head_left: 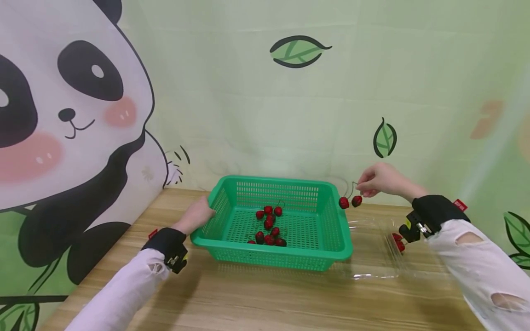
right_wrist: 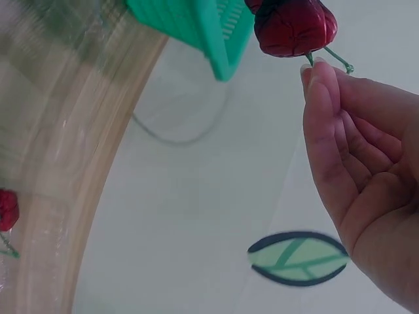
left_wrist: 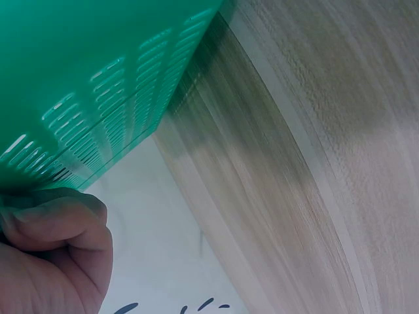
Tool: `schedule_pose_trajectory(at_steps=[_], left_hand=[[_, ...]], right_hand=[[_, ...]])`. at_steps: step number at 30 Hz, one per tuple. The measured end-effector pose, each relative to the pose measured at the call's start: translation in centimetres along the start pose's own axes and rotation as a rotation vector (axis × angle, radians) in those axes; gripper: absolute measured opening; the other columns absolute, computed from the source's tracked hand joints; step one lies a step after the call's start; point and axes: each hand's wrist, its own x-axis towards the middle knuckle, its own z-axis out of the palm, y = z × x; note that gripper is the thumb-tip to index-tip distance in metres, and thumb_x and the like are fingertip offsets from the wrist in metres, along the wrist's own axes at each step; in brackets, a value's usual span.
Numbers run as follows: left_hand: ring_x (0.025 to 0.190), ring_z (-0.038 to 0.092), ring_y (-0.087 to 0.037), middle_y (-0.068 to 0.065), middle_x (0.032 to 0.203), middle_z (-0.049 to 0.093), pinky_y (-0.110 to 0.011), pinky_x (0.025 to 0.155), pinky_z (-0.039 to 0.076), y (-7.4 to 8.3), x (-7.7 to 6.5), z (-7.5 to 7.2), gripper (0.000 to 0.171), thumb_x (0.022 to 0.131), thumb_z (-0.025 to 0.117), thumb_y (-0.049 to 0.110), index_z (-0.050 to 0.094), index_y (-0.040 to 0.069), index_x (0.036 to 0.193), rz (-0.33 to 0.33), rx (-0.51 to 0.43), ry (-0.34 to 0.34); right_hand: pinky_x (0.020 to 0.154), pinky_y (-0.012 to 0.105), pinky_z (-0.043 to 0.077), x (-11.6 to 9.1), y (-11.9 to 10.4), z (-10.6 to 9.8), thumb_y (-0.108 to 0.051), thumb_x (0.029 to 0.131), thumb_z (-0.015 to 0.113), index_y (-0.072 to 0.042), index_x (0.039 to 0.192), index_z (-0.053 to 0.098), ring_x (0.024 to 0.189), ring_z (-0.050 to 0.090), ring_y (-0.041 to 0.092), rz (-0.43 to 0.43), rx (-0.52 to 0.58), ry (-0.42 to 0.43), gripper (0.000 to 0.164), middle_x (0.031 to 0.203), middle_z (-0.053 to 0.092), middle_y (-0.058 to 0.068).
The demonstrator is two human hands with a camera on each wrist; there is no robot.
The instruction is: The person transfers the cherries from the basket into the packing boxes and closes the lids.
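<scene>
A green plastic basket [head_left: 271, 262] with slotted walls stands on the wooden table, and several dark red cherries [head_left: 268, 224] lie in it. My left hand [head_left: 196, 215] grips the basket's left rim; in the left wrist view the curled fingers [left_wrist: 62, 226] press against the slotted wall. Beyond the right rim, my right hand [head_left: 382, 179] pinches the thin stems of two cherries [head_left: 357, 201], which dangle beside the basket's back right corner. The right wrist view shows one shiny cherry [right_wrist: 294, 27] close to the fingertips, with a green stem.
To the basket's right lies a clear plastic container [head_left: 374, 276] with red cherries [head_left: 398, 242] at its right side, partly hidden by my right wrist. A pale green curtain [head_left: 248, 115] printed with a panda and leaves hangs behind the table [head_left: 265, 303].
</scene>
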Motion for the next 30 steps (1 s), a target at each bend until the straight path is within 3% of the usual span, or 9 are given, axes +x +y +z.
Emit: schedule_pose_trajectory(at_steps=[10,18,30], left_hand=[[0.083,0.058,-0.029,-0.024,0.102,0.056,-0.037,0.07,0.055,-0.1,-0.1,-0.2,0.038,0.09,0.051,0.004,0.046,-0.017,0.121,-0.01,-0.017,0.002],[0.082,0.059,-0.028,-0.027,0.104,0.057,-0.036,0.068,0.056,-0.1,-0.2,-0.3,0.04,0.091,0.051,0.003,0.045,-0.018,0.124,-0.011,-0.023,0.002],[0.08,0.058,-0.027,-0.021,0.098,0.056,-0.035,0.067,0.055,-0.3,-0.1,0.0,0.037,0.089,0.052,0.004,0.047,-0.016,0.119,-0.005,-0.017,0.008]], right_hand=[[0.067,0.02,0.058,-1.5,2.8,-1.6,-0.004,0.099,0.064,0.014,0.1,0.069,0.069,0.066,0.012,0.06,0.007,0.013,0.019,0.078,0.071,0.004],[0.067,0.021,0.059,-3.0,5.1,-2.3,-0.002,0.099,0.062,0.017,0.101,0.067,0.068,0.064,0.011,0.127,0.036,-0.017,0.019,0.079,0.07,0.004],[0.065,0.021,0.058,-5.5,8.7,-2.8,0.003,0.099,0.059,0.018,0.098,0.066,0.065,0.061,0.007,0.191,0.037,-0.063,0.017,0.077,0.068,0.003]])
